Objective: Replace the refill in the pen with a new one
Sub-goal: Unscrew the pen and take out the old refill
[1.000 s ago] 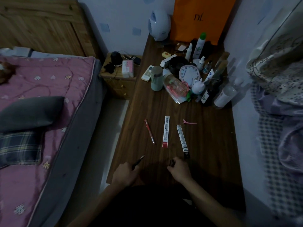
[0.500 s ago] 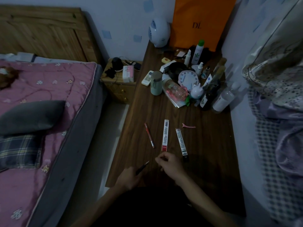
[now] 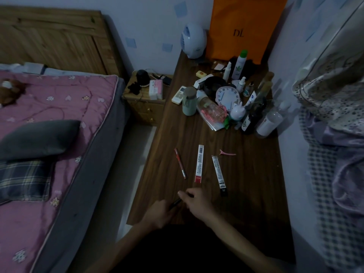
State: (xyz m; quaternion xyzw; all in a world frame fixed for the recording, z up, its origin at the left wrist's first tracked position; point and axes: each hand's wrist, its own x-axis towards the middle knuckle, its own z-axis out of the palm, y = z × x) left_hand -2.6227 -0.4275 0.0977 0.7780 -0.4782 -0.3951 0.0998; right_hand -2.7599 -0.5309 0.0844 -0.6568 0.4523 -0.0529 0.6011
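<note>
My left hand [image 3: 157,213] grips a dark pen [image 3: 175,203] near the front edge of the dark wooden desk [image 3: 252,194], with the pen's tip pointing up and right. My right hand [image 3: 197,203] has come across to the pen's tip, its fingers pinched there; what they pinch is too dark to tell. Further out on the desk lie a red pen [image 3: 180,163], a refill in a white and red packet [image 3: 199,163] and a second refill in a black-ended packet [image 3: 219,175].
A pink hair clip [image 3: 227,153] lies beyond the packets. The back of the desk is crowded with bottles [image 3: 267,123], a clock [image 3: 228,97], a green cup [image 3: 189,104] and an orange bag [image 3: 246,26]. A bed [image 3: 59,134] stands to the left, fabric hangs at right.
My right hand has moved left from beside the black-ended packet to the tip of the pen held in my left hand. The left hand stayed near the front edge.
</note>
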